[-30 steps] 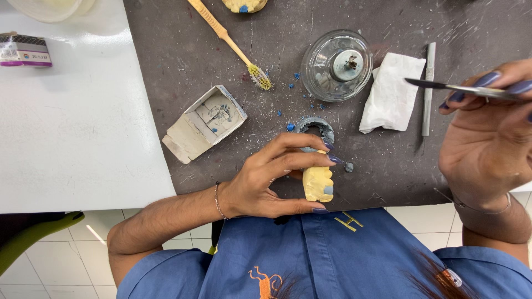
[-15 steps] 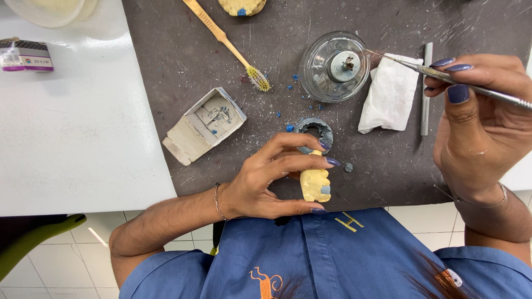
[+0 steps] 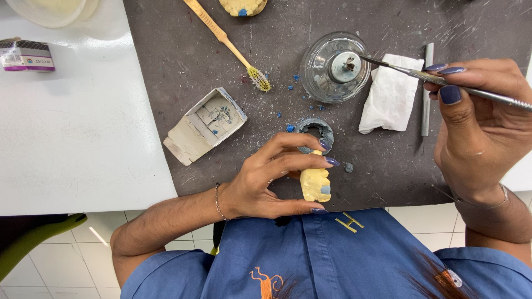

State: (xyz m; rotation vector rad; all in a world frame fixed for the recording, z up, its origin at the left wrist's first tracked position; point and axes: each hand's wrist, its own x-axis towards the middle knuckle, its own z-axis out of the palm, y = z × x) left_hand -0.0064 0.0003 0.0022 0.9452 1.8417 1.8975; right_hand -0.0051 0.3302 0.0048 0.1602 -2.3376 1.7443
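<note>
Left hand pinches a small, likely brittle yellow plaster tooth model by its sides; right hand grips a thin, rigid metal wax-carving instrument mid-shaft.

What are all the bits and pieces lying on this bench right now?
Mat: one, dark grey, covering the bench.
Toothbrush: one, tan, upper middle of the mat.
Glass burner: one, clear, upper right.
Tissue: one, white, right of the burner.
Small open box: one, off-white, centre left.
Wax ring: one, blue-grey, centre.
Plaster cast: one, yellow, held in the left hand.
Metal instrument: one, silver, held in the right hand, tip at the burner.
</note>
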